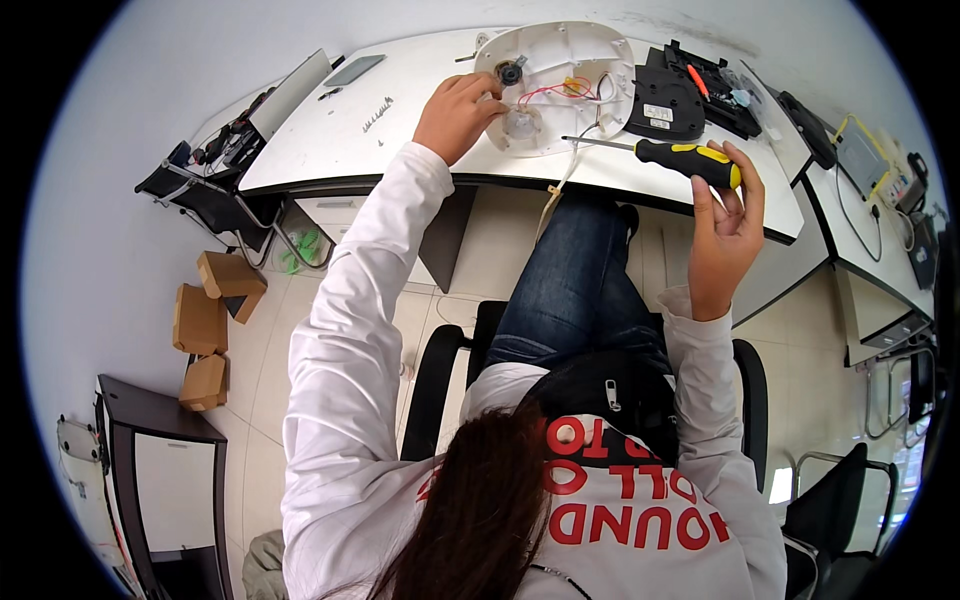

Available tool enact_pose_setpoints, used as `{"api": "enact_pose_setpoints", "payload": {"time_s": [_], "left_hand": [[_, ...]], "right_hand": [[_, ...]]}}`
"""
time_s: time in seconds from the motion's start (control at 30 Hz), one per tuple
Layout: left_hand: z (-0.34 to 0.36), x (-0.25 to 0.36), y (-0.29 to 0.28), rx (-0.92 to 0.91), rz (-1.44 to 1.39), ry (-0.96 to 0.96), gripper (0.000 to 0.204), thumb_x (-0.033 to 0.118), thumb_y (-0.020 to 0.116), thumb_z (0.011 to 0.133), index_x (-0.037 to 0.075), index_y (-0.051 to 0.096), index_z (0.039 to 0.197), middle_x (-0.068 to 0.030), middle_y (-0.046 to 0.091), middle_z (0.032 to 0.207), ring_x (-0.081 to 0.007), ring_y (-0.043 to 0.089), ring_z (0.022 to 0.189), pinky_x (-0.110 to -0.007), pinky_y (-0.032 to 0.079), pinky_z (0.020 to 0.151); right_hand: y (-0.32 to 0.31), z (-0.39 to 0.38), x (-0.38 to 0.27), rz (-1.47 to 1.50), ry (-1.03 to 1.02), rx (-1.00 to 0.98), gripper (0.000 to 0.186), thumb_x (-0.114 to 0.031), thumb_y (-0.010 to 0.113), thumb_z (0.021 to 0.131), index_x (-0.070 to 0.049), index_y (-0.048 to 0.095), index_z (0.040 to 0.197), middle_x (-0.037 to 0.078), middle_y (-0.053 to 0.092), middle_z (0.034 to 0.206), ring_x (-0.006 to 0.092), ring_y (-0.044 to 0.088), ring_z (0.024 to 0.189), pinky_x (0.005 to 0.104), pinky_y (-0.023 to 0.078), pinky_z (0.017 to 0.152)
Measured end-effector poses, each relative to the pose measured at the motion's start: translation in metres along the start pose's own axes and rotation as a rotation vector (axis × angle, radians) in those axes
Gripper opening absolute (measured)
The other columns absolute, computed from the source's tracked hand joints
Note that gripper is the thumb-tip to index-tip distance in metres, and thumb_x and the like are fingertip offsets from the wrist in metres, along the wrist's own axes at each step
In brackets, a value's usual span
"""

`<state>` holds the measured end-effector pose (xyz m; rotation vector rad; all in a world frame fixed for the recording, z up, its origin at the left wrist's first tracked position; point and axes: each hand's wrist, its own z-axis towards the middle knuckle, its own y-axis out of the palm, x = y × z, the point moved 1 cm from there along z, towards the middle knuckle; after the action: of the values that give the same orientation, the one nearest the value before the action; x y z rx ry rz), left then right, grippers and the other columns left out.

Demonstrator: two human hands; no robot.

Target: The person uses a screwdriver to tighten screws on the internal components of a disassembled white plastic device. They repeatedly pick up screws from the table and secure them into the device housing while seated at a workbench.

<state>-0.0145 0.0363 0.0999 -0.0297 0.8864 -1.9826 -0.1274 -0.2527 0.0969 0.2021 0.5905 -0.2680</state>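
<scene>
An open white plastic housing (560,55) lies on the white desk (310,140), with a black round part (509,73), a clear round piece (521,124) and red and yellow wires (548,88) inside; a white cable (560,185) hangs over the desk edge. My left hand (458,115) is at the housing's left side, fingers closed beside the round parts; what they hold is hidden. My right hand (727,225) grips a black and yellow screwdriver (685,160) by its handle, the shaft pointing left over the housing's lower right.
Small screws (378,113) and a grey flat item (355,70) lie left. A black panel (662,105) and black tray (730,100) sit right. A side desk (860,210) holds equipment. Chairs (830,510), cardboard boxes (200,320) and a cabinet (175,490) stand around my seat.
</scene>
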Motion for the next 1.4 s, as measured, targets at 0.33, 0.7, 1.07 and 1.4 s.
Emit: {"api": "enact_pose_setpoints", "payload": {"time_s": [0.33, 0.7, 1.07, 1.4], "left_hand": [[0.0004, 0.005, 0.0005, 0.008, 0.007, -0.04, 0.013, 0.011, 0.067, 0.068, 0.011, 0.063, 0.081, -0.0019, 0.057, 0.094, -0.0224, 0.054, 0.095, -0.034, 0.043, 0.082], [-0.0014, 0.0041, 0.0016, 0.011, 0.025, -0.053, 0.012, 0.012, 0.067, 0.068, 0.012, 0.064, 0.08, -0.0011, 0.058, 0.093, -0.0216, 0.055, 0.095, -0.034, 0.042, 0.083], [-0.0023, 0.0031, 0.0043, 0.04, 0.091, 0.012, 0.012, 0.013, 0.067, 0.068, 0.013, 0.063, 0.079, 0.001, 0.058, 0.089, -0.0176, 0.054, 0.094, -0.035, 0.041, 0.087], [0.0001, 0.0082, 0.0032, 0.035, 0.096, -0.038, 0.013, 0.013, 0.067, 0.068, 0.013, 0.063, 0.08, 0.0014, 0.058, 0.088, -0.017, 0.055, 0.094, -0.036, 0.04, 0.088]], "right_hand": [[-0.0007, 0.0003, 0.0042, -0.004, 0.016, 0.007, 0.038, 0.006, 0.058, 0.08, 0.002, 0.049, 0.116, 0.019, 0.053, 0.116, 0.0261, 0.053, 0.109, 0.0326, 0.05, 0.086], [-0.0012, -0.0012, 0.0063, 0.004, 0.023, -0.008, 0.037, 0.005, 0.058, 0.08, 0.002, 0.049, 0.117, 0.017, 0.053, 0.117, 0.0257, 0.053, 0.11, 0.0329, 0.051, 0.086], [-0.0064, 0.0003, 0.0073, -0.009, 0.034, -0.022, 0.038, 0.005, 0.058, 0.08, 0.002, 0.049, 0.117, 0.016, 0.053, 0.116, 0.0252, 0.053, 0.109, 0.0318, 0.051, 0.085], [-0.0075, -0.0006, 0.009, 0.0, 0.057, -0.026, 0.038, 0.004, 0.059, 0.08, 0.001, 0.05, 0.116, 0.015, 0.053, 0.116, 0.0234, 0.055, 0.106, 0.0298, 0.053, 0.081]]}}
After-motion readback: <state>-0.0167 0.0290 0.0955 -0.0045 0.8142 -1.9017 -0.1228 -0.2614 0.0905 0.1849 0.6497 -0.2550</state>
